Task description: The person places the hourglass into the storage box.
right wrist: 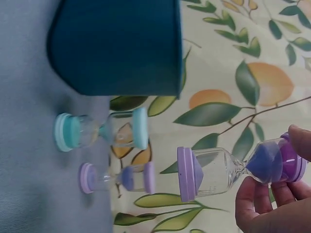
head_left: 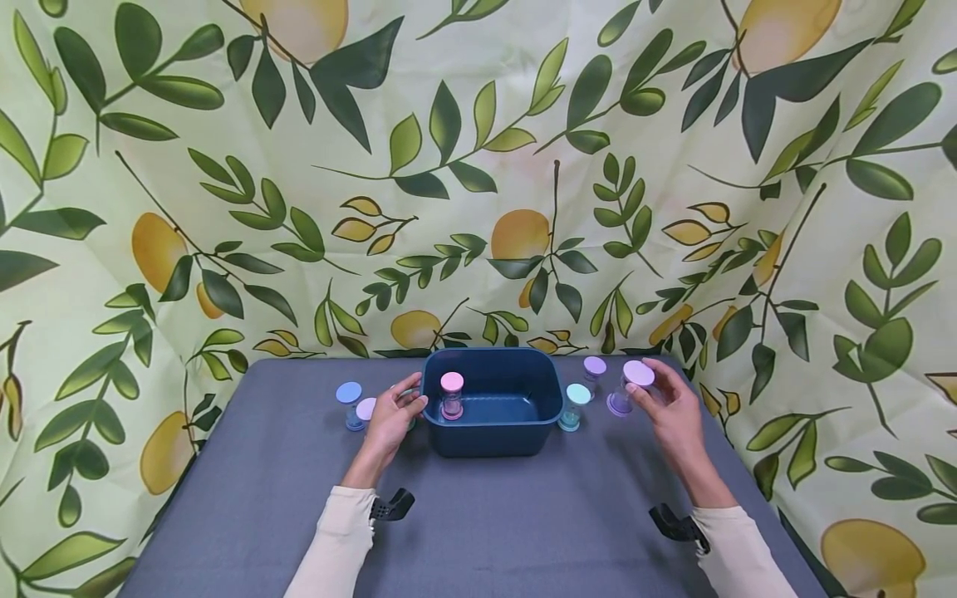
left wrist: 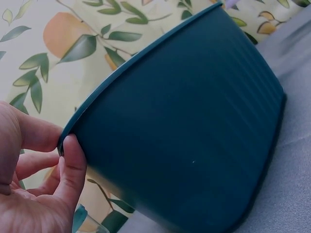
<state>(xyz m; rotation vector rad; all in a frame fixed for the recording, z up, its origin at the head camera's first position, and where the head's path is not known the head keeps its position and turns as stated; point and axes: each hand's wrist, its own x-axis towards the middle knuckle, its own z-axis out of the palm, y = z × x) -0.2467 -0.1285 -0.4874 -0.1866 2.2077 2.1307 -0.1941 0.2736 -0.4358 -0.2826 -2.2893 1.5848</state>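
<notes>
The right hand (head_left: 676,415), fingers closed round its top end, holds a purple hourglass (right wrist: 214,172) above the worktop (head_left: 486,531), right of a blue bin (head_left: 489,440); the left hand (head_left: 387,425) pinches the bin's rim. Likely light, rigid, breakable glass: hold the caps.

Purple hourglass (right wrist: 223,171), raised to the right of a dark blue bin (head_left: 489,441).
The hourglass, clear with purple caps, leans slightly, most of its violet-blue sand in the upper bulb, a small heap below; the open-topped, round-cornered bin stands upright.
</notes>
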